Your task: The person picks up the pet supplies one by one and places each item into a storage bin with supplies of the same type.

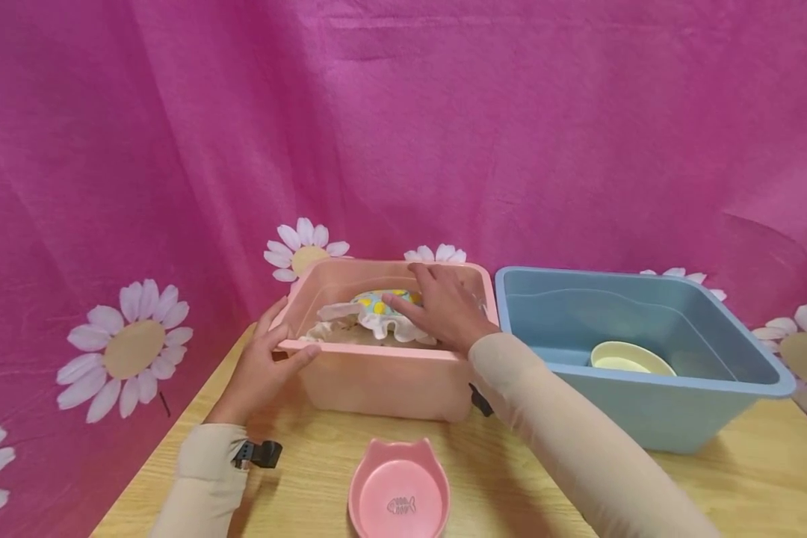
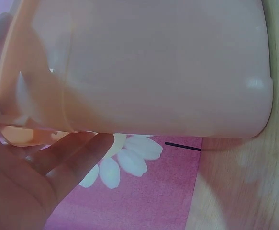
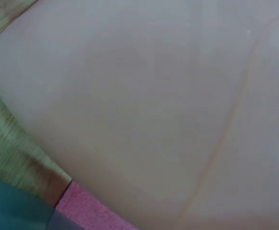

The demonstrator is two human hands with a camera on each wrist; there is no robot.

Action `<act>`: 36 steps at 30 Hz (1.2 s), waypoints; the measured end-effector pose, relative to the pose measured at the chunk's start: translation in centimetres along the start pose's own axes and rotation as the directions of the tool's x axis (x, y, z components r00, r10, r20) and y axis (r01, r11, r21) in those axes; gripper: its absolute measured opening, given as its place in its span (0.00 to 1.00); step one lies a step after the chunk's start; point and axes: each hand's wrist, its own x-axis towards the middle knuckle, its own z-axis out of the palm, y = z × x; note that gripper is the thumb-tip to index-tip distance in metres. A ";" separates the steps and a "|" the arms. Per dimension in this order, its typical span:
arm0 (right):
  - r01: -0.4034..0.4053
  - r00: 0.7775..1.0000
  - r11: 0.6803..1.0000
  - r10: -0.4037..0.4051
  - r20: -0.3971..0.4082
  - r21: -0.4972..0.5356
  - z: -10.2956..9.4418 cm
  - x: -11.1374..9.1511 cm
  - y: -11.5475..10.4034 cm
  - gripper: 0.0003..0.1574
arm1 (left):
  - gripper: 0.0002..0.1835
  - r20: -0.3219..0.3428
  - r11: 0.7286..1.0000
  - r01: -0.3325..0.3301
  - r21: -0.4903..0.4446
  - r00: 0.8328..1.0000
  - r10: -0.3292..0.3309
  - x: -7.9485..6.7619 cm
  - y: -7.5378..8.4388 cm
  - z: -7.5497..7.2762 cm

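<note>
Before a daisy-printed magenta backdrop (image 1: 403, 134), on the wooden tabletop (image 1: 309, 471) behind a pink bowl (image 1: 398, 478) bearing a fish-skeleton mark (image 1: 401, 506), the left hand (image 1: 258, 370) curls its fingers round the rim of a peach bin (image 1: 386, 385), the right hand (image 1: 447, 306), fingers loosely spread, over lemon-print fabric (image 1: 374, 305) inside.

Soft, fairly even light fills the head view, with blurred shadows on the pale wood-grain desk (image 1: 309, 463) and wide-angle stretch in the blue rectangular plastic tub (image 1: 645, 403) toward the desk's right edge. In the left wrist view, a glare spot whitens the hazy pink rectangular plastic tub (image 2: 168, 72); the right wrist view looks soft and low in contrast.
</note>
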 end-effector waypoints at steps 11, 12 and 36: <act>0.021 0.999 0.997 -0.024 -0.042 -0.072 -0.6 0.0 -0.1 0.49 | 0.16 0.021 0.999 0.004 -0.043 1.000 -0.003 0.0 0.0 0.0; 0.025 0.998 0.996 -0.029 -0.050 -0.081 -0.7 0.0 -0.1 0.49 | 0.16 0.021 0.999 0.003 -0.045 1.000 -0.002 0.0 0.0 0.0; 0.054 0.993 0.998 -0.052 -0.102 0.026 -4.4 -1.7 -1.7 0.47 | 0.19 0.020 1.000 -0.008 0.009 1.000 0.008 0.0 0.9 -0.5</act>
